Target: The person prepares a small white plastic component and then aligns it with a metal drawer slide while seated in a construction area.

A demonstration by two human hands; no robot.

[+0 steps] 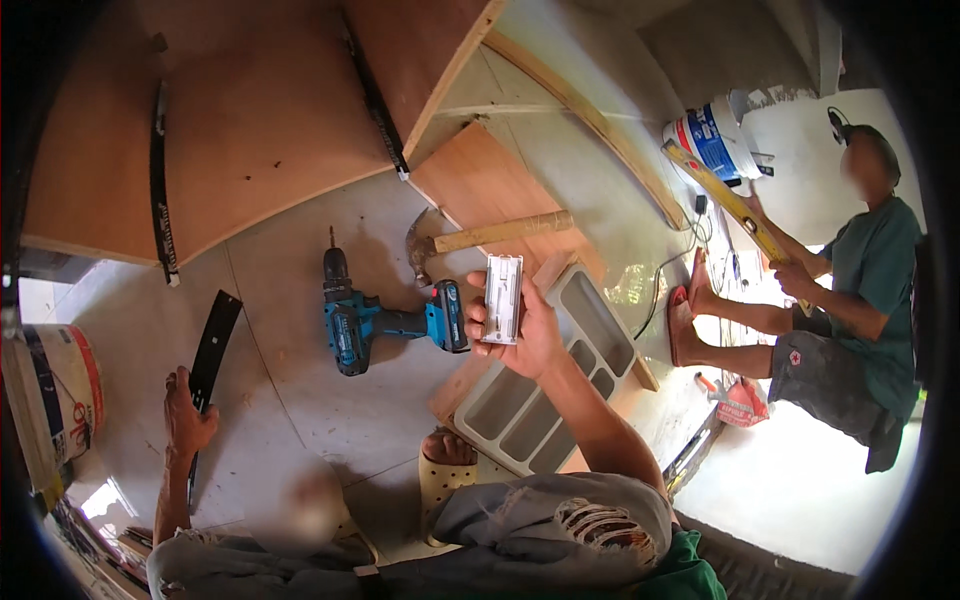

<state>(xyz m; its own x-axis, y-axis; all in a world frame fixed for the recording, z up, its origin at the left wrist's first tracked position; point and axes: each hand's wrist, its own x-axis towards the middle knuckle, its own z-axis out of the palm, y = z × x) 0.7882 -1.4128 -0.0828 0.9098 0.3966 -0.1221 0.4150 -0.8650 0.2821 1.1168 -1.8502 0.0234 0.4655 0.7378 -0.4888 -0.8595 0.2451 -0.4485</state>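
At the left my left hand (187, 418) is closed round a long black metal drawer slide (216, 340), which slants upward out of the grip. In the middle my right hand (538, 338) holds up a small flat rectangular silvery-white piece (503, 298), fingers curled behind its left edge; its exact kind I cannot make out. A blue cordless drill (352, 322) with a bit fitted lies on the floor left of this hand. Above it rests a claw hammer (500, 232) with a wooden handle. A grey cutlery tray (490, 405) with several compartments sits below my right forearm.
A wooden cabinet (270, 130) with black slides (162, 190) fixed inside spans the upper left. Buckets (65, 390) stand at left and at upper right. A wooden board (500, 180) lies beyond the hammer. At right a seated person (870, 260) holds a yellow spirit level (745, 215).
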